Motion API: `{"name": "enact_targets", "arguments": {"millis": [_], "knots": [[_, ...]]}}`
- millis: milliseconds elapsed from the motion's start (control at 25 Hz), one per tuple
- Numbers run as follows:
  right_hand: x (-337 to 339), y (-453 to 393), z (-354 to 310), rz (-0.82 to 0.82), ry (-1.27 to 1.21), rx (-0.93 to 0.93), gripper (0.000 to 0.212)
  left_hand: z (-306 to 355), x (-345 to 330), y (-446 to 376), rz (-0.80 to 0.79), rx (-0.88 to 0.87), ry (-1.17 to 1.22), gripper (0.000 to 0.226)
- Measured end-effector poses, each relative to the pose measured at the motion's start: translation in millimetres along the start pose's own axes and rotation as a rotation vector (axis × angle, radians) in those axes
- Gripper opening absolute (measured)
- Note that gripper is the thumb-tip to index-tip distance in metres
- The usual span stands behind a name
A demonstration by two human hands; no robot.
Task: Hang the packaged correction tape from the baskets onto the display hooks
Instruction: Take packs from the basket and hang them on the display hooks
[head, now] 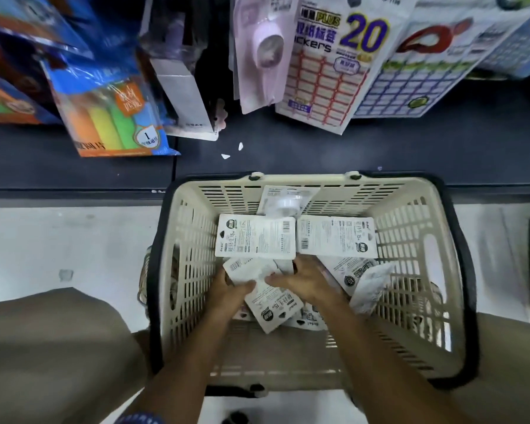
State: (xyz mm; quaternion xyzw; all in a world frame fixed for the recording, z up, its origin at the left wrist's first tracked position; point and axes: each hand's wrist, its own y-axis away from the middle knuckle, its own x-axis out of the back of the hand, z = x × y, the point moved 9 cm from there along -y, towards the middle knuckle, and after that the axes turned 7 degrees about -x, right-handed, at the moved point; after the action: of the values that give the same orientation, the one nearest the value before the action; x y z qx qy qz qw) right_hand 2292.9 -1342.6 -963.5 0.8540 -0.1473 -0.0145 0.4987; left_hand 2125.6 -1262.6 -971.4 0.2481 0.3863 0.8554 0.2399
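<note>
You're at pickup in the cream slatted plastic basket [416, 240]: left hand [227, 289] & right hand [303, 283] fingers clamped on white carded correction-tape packs [251, 272]; next, lift to hooks.

The basket [416, 270] is cream plastic with a slotted grid wall and a black rim and handle. The correction tape packs [256, 237] in it are white with grey-black print and barcodes. Above hang a sticker sheet pack [322, 71] — white, red grid, purple "20" — and a blue-orange pack [110, 117] striped orange, yellow, green. The shelf [318, 148] is dark grey.
</note>
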Motion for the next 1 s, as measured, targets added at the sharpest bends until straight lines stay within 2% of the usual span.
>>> {"name": "enact_targets", "arguments": {"millis": [120, 200, 320, 480, 560, 600, 680, 760, 840, 880, 920, 1000], "knots": [[-21, -2, 11, -0.101, -0.058, -0.068, 0.037, 1, -13, 6, -0.16, 0.054, -0.021, 0.021], [-22, 1, 17, -0.148, -0.113, -0.083, 0.032, 7, -21, 9, -0.213, 0.022, -0.016, 0.015], [-13, 10, 18, -0.182, -0.183, -0.141, 0.044, 16, -24, 13, -0.241, -0.064, 0.097, 0.03], [-5, 41, 9, -0.221, -0.146, -0.116, 0.049, 28, -38, 50, -0.461, 0.017, 0.115, 0.061], [7, 64, -6, -0.204, -0.13, -0.054, 0.066, 40, -44, 70, -0.531, -0.005, 0.126, 0.07], [15, 75, -17, -0.226, -0.107, -0.021, 0.075, 52, -46, 76, -0.535, -0.062, 0.114, 0.066], [36, 105, -47, -0.291, -0.059, 0.077, 0.076, 92, -39, 92, -0.455, -0.255, 0.059, 0.052], [80, 133, -78, -0.211, -0.179, 0.142, 0.066, 155, -27, 118, -0.376, -0.54, 0.02, 0.061], [121, 162, -99, -0.133, -0.429, 0.157, 0.042, 234, -12, 169, -0.251, -1.029, -0.156, 0.066], [128, 180, -115, -0.153, -0.516, 0.191, 0.037, 271, -7, 207, -0.121, -1.344, -0.378, 0.062], [128, 197, -136, -0.207, -0.565, 0.256, 0.046, 299, -7, 244, 0.029, -1.619, -0.598, 0.055], [122, 240, -187, -0.326, -0.585, 0.453, 0.059, 338, -5, 301, 0.222, -1.921, -0.839, 0.044]]}}
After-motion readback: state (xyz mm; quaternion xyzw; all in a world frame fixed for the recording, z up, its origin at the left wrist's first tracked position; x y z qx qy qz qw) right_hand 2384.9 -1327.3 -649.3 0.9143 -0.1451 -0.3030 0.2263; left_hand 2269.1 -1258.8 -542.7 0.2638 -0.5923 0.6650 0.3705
